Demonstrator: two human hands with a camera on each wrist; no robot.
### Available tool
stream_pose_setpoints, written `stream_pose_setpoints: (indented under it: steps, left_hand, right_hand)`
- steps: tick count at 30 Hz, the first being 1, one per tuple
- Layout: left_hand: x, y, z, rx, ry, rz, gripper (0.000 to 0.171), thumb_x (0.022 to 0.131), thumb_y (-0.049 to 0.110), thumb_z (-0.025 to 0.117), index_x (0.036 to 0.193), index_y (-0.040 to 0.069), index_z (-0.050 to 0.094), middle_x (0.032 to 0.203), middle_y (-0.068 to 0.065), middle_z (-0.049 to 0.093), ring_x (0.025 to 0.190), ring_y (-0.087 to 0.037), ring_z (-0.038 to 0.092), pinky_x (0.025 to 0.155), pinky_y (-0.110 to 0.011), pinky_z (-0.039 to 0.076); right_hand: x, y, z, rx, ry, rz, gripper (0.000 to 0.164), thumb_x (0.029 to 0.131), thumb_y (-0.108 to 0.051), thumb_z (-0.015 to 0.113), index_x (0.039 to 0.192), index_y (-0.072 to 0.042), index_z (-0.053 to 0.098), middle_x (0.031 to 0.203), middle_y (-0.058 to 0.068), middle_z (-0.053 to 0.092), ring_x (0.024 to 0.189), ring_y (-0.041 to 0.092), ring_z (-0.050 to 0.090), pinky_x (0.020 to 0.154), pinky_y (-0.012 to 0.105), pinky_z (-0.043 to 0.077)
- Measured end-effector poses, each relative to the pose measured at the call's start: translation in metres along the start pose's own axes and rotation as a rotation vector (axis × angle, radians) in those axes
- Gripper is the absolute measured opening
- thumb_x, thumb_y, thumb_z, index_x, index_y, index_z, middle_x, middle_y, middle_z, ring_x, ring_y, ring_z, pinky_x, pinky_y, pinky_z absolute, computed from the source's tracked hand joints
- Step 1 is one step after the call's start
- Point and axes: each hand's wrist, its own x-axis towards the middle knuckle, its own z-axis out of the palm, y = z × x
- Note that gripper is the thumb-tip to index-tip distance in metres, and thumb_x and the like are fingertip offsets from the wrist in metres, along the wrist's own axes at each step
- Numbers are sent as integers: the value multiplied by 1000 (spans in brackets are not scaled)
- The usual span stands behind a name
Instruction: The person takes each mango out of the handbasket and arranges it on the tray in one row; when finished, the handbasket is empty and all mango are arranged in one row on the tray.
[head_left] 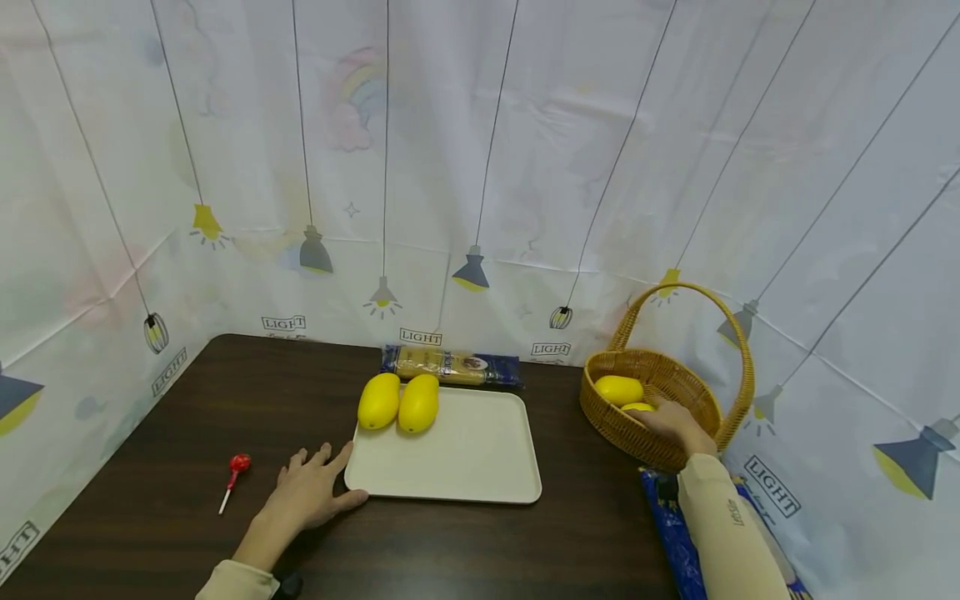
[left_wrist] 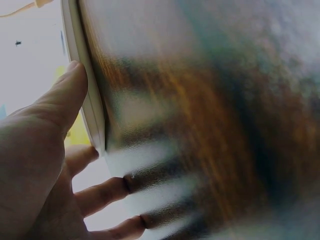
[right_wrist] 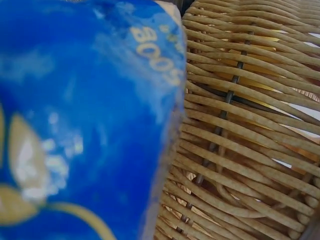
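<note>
Spreading the left hand [head_left: 303,492] at the left edge of a cream tray [head_left: 480,446] on a dark brown table [head_left: 577,533], holding the fingers straight and apart, touching the rim with the thumb at the near left corner. Reaching with the right hand [head_left: 673,423] into a wicker basket [head_left: 613,427] at the table's right edge, touching a half-hidden yellow fruit [head_left: 637,407]; being unable to tell gripping from mere touching, with the fingertips partly hidden. Having a second basket fruit [head_left: 618,390] lying just beyond. Counting a left tray fruit [head_left: 378,402] and a right tray fruit [head_left: 418,404] side by side at the tray's far left corner. Seeing a yellow-and-blue packet [head_left: 435,365] lying along the table's far edge, bearing lettering too small for reading. Finding a blue packet [head_left: 667,525] below the right sleeve [head_left: 723,533], showing what looks like "500g", upside down, in the right wrist view. Spotting a red lollipop [head_left: 239,463] near the table's left edge. Reading "LIGHT" in boxes on the wall cloth [head_left: 450,167].
</note>
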Motion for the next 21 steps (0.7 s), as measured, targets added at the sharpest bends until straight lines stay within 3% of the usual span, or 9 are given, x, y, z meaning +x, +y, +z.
stream_pose_setpoints:
  steps: [11,21]
  left_hand:
    - [-3,1,-3,2,15,17,90,87,66,64,155,12,39,154,-32,40,135,-66,34,104,-79,32]
    - [-4,2,-4,-2,17,15,89,88,64,64,155,12,39,154,-32,40,136,-66,34,105,-79,31]
  right_hand:
    - [1,-1,-1,-27,25,-10,89,99,-59,46,151,12,32,145,44,40,130,62,41,106,69,39]
    - [-5,-2,0,-8,116,-34,88,97,-60,50,151,8,35,145,43,41,132,63,37,108,70,35]
